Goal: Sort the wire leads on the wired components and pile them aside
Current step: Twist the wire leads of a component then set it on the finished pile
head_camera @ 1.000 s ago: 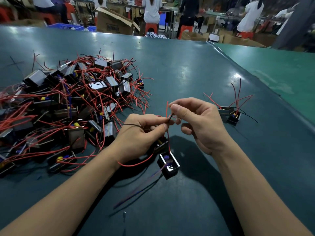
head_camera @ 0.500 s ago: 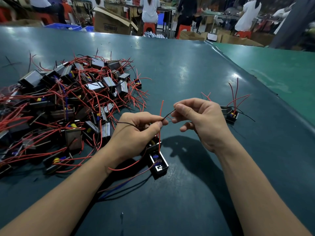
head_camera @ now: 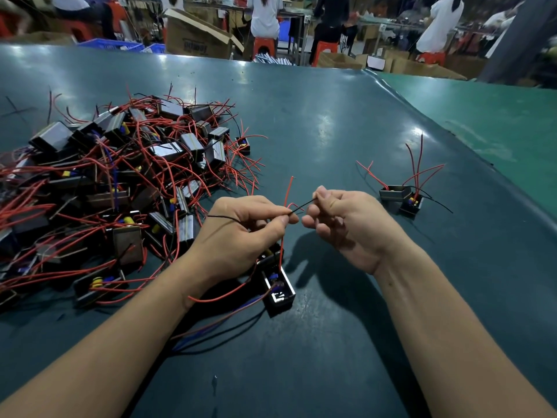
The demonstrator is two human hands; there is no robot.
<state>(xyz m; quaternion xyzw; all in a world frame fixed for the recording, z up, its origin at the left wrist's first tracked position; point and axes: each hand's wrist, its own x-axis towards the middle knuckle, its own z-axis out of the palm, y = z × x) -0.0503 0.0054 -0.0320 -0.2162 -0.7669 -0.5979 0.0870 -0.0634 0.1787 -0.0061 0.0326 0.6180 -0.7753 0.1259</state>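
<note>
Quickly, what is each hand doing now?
Left hand: pinches the black wire.
Right hand: pinches the same wire's other end.

We see even overhead light, fairly bright on the bench [head_camera: 316, 140], where pale glare patches sit on the glossy dark green surface toward the far side. Soft shadows fall beneath both forearms and under the right hand [head_camera: 346, 224]. The near field is sharp. The background workers [head_camera: 265, 13] are blurred and dim, and wide-angle distortion bends the bench's far edge.
</note>
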